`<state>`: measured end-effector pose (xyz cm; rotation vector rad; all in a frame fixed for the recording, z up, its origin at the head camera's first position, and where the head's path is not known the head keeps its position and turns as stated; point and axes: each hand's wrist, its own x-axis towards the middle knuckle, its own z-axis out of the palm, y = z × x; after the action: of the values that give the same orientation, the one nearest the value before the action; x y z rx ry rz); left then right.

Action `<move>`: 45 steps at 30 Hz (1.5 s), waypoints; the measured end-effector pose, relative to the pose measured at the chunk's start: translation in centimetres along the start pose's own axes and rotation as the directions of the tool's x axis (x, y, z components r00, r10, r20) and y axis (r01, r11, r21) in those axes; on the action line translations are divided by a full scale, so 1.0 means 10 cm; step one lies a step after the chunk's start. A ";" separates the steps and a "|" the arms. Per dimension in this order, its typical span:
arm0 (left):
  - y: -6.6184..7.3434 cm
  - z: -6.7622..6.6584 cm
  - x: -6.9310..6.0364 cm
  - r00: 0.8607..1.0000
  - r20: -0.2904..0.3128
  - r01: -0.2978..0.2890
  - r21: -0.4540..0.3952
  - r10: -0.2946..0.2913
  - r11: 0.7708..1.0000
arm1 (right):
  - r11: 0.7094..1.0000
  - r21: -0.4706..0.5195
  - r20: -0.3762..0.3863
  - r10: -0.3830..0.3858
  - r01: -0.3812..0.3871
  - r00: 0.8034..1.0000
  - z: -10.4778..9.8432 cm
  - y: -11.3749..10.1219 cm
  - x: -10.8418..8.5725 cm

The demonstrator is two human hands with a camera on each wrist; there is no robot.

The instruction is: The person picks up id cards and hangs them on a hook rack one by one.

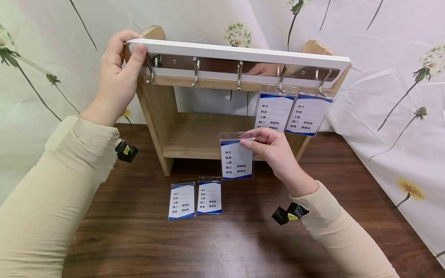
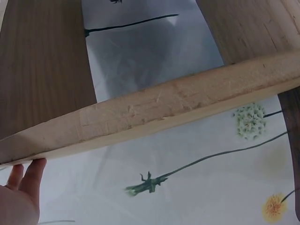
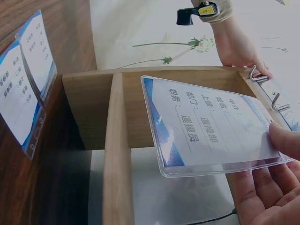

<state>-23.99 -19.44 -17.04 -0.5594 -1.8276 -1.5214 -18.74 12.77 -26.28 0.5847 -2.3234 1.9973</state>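
Observation:
My left hand (image 1: 119,77) grips the left end of the white hook rail (image 1: 215,49), thumb on its front. The top right corner of a clear badge holder (image 1: 237,159) is pinched between thumb and fingers of my right hand (image 1: 274,152), below the middle hook (image 1: 240,75). In the right wrist view that badge (image 3: 206,126) is held by its top edge, with my right hand (image 3: 276,183) at the lower right. Two badges (image 1: 274,110) (image 1: 307,115) hang at the two rightmost hooks. The two left hooks and the middle one hold nothing.
Two more badges (image 1: 182,200) (image 1: 209,196) lie side by side on the dark wooden table (image 1: 222,247), in front of the wooden stand's shelf (image 1: 205,135). A white cloth (image 1: 393,108) with printed flowers is behind the stand.

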 end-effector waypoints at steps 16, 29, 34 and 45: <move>-0.02 0.00 -0.01 1.000 0.011 -0.025 0.079 0.024 0.997 | 1.000 -0.012 -0.019 -0.019 0.018 1.000 -0.06 -0.21 0.16; -0.03 0.01 -0.01 0.999 0.004 -0.049 0.080 0.048 0.996 | 0.998 0.046 -0.008 -0.041 0.041 0.999 -0.07 -0.38 0.25; -0.02 0.01 -0.01 0.998 0.006 -0.055 0.087 0.055 0.995 | 0.998 0.041 -0.015 -0.038 0.039 0.999 -0.07 -0.42 0.28; -0.02 0.02 -0.01 0.998 0.004 -0.057 0.098 0.057 0.994 | 0.993 0.069 -0.058 -0.088 0.092 0.994 -0.04 -0.55 0.33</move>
<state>-24.10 -19.29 -17.26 -0.5605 -1.8605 -1.3857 -20.31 11.69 -20.09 0.6187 -2.1624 2.0363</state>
